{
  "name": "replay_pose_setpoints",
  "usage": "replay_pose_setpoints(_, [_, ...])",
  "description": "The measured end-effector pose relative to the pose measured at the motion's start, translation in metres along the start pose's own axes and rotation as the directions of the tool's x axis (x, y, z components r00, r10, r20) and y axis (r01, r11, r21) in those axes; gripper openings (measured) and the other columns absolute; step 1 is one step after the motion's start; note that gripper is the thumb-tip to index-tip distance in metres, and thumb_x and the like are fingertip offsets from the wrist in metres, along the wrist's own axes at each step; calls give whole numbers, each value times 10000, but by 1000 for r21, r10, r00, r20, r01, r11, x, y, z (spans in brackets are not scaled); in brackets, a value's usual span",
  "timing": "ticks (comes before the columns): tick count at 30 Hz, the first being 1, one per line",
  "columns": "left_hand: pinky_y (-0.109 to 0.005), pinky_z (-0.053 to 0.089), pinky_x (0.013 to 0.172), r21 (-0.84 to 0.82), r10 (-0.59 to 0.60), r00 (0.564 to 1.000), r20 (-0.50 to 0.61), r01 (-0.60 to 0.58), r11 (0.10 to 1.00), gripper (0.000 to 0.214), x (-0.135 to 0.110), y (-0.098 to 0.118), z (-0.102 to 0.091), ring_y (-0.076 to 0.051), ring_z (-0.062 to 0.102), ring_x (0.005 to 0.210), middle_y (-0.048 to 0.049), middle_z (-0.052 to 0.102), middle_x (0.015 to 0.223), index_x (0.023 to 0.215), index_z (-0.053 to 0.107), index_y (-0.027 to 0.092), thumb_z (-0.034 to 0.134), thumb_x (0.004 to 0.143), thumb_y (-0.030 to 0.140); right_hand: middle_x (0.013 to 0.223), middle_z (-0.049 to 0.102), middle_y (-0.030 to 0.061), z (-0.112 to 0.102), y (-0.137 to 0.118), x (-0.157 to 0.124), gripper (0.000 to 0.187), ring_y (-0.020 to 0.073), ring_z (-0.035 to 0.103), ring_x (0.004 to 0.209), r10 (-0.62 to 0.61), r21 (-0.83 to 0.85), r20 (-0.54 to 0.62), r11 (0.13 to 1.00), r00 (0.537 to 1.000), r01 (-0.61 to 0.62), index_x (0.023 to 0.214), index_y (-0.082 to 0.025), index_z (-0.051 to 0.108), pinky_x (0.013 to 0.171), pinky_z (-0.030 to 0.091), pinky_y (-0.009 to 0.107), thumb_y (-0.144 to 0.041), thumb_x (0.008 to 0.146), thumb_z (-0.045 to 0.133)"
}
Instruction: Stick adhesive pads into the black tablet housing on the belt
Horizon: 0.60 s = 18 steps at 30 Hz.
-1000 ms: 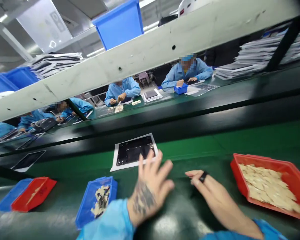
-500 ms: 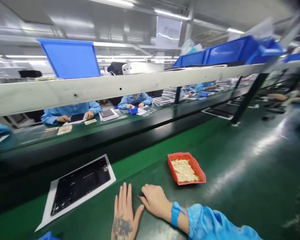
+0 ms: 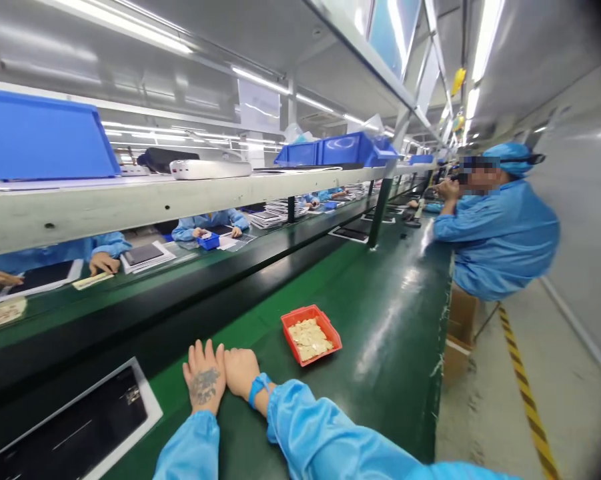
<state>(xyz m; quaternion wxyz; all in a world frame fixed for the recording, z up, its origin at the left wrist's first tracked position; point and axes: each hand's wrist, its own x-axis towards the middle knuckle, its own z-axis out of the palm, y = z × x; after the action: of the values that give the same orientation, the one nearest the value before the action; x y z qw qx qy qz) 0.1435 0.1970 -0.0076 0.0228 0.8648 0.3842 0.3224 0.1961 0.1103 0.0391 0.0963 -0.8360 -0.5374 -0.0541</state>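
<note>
My left hand (image 3: pixel 203 380), tattooed on its back, lies palm down on the green bench with its fingers stretched out. Close against its thumb side is my right hand (image 3: pixel 241 372), fingers curled under and a blue band at the wrist. Whatever the right hand may hold is hidden beneath it. To the right of both hands stands a red tray (image 3: pixel 323 355) filled with flat pale pieces (image 3: pixel 310 339). At the lower left, a dark flat panel (image 3: pixel 95 420) with small bright fittings rests on a white sheet (image 3: pixel 153 408), apart from my left hand.
A white shelf rail (image 3: pixel 130 208) with blue bins (image 3: pixel 347 147) runs above the bench. A dark post (image 3: pixel 381 213) rises from the bench ahead. On the right, a co-worker in blue (image 3: pixel 505 227) sits by the bench edge. Other people work across the line.
The view has swung right, so the tray, panel and hands appear farther left, and the seated co-worker has come into view. The small black thing at my right fingers no longer shows.
</note>
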Motion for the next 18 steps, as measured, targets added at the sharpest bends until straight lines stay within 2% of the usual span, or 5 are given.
replay_pose_setpoints(7, [-725, 210, 1044, 95, -48, 986, -157, 64, 993, 579, 8, 5, -9, -416, 370, 1336, -303, 466, 1377, 1265, 563, 3, 236, 982, 389, 947, 652, 40, 1, 1, 19, 175, 159, 648, 844, 18, -16, -29, 1000, 999, -18, 1019, -110, 629, 748, 569, 327, -269, 968, 576])
replay_pose_setpoints(12, [-708, 171, 1077, 170, -58, 975, -215, 96, 981, 609, 7, 3, -7, -408, 372, 1340, -306, 479, 1363, 1244, 575, -23, 207, 992, 391, 974, 652, 46, 4, 3, 24, 186, 165, 647, 871, -16, 6, -40, 1000, 999, 16, 1043, -113, 625, 770, 566, 340, -276, 973, 567])
replay_pose_setpoints(18, [-671, 92, 1130, 261, -47, 975, -218, 104, 960, 581, 7, 5, -7, -368, 304, 1401, -267, 400, 1455, 1328, 519, 12, 222, 1007, 394, 988, 649, 56, 14, 7, 33, 195, 165, 644, 869, -42, 79, 50, 996, 998, 38, 1056, -111, 621, 763, 564, 339, -278, 974, 563])
